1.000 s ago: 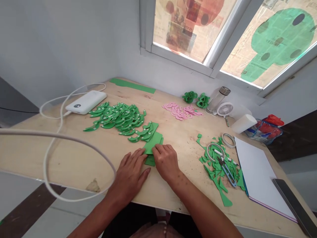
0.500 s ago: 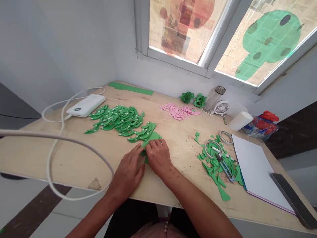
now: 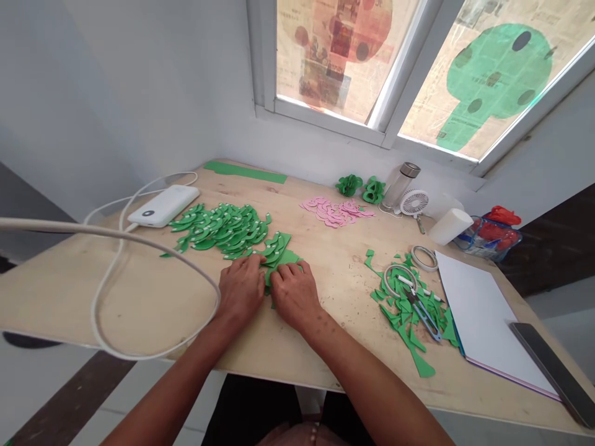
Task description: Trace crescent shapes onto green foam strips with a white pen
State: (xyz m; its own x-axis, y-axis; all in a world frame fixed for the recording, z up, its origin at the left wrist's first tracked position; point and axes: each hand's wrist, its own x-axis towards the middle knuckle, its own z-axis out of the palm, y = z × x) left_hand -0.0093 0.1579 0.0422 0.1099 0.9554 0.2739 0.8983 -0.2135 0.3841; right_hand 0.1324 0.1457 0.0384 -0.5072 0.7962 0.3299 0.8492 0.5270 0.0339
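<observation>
2 grips (image 3: 242, 286) (image 3: 294, 295), 2 rings (image 3: 426, 268) (image 3: 385, 282), 1 btl (image 3: 401, 186)

The newspaper (image 3: 436, 104) at two o'clock is showing print, but it is looking too small to read.

Far L on pale wooden table (image 3: 353, 347): white rectangular power bank (image 3: 164, 205) w/ looped white cable (image 3: 56, 225). At back nr pale wall (image 3: 307, 148), clear cylindrical bottle (image 3: 397, 188) w/ metal cap (image 3: 410, 168); small round white fan (image 3: 414, 202) just beside it. R of fan, plain white cylinder (image 3: 450, 227), prob. a paper roll, can't see well. Next along, clear blue-edged basket (image 3: 478, 248) w/ red items (image 3: 504, 217) inside. Nr R edge, white rectangular paper sheet (image 3: 483, 316), flat black phone-like slab (image 3: 553, 371) partly on it. White-framed window (image 3: 320, 122) behind, panes w/ printed paper (image 3: 432, 105).
</observation>
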